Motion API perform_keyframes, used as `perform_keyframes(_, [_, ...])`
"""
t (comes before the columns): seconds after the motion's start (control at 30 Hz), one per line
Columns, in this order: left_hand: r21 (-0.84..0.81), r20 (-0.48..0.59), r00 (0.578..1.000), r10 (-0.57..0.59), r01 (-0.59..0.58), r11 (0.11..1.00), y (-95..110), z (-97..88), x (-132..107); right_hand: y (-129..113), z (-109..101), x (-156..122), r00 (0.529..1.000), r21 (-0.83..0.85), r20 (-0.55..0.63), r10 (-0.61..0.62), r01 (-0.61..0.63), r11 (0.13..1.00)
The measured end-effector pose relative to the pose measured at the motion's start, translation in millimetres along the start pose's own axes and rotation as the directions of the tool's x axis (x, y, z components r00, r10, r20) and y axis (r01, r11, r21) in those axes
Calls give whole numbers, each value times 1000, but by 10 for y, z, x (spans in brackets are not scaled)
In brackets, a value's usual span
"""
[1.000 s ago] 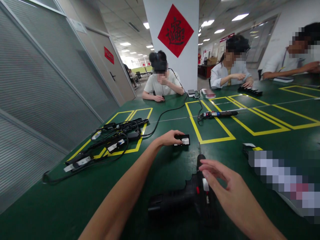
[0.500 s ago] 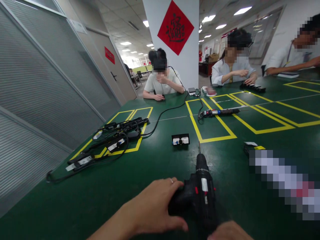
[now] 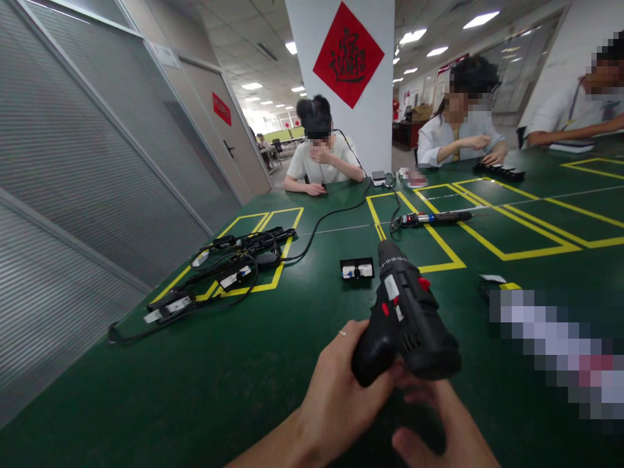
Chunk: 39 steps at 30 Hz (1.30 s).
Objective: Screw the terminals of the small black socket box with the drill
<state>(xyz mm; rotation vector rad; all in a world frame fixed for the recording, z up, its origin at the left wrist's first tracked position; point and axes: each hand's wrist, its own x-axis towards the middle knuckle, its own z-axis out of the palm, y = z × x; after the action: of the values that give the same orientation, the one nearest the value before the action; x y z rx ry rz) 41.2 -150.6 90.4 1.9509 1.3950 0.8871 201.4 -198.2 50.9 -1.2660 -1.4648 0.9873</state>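
Observation:
A black cordless drill [image 3: 414, 305] with red buttons is held up over the green table, chuck facing away from me and rear end towards me. My left hand [image 3: 336, 383] is closed around its handle on the left side, the thumb underneath and a ring on one finger. Below the rear of the drill is my right hand [image 3: 455, 416], its thumb and fingers apart with a gap between them. Some of its fingers are blurred and partly behind the drill. Beyond the drill sits a small black holder with white pieces [image 3: 357, 269].
Black cables and power adapters [image 3: 234, 260] lie in a tangle at left. A pen-like tool with a cord [image 3: 433, 219] rests inside yellow tape outlines. A blurred-out object [image 3: 550, 344] is at right. Several people sit across the green table [image 3: 219, 383].
The drill has risen off the table and tilted, its chuck up, with my left hand gripping it. My right hand has come further into view beneath it. The view has shifted slightly.

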Motion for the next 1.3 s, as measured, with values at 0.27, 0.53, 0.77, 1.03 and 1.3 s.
perform_keyframes(0.27, [-57, 36, 957, 289, -286, 956, 180, 184, 178, -355, 135, 772, 966, 498, -203, 159, -37, 867])
perform_keyframes(0.53, [290, -134, 926, 352, -303, 908, -524, -153, 625, -208, -298, 1165, 998, 230, -24, -59, 63, 971])
perform_keyframes(0.77, [402, -18, 925, 379, -340, 850, -1162, -144, 1282, -129, -477, 1131, 989, 275, 149, 10, -51, 960])
perform_keyframes(1.03, [402, 37, 896, 443, -419, 814, -1430, -95, 1439, -40, -506, 972, 981, 66, 156, 111, -122, 990])
perform_keyframes(1.3, [332, -14, 909, 416, -388, 860, -1442, -117, 1445, 76, -554, 932, 981, 53, 146, 130, -138, 989])
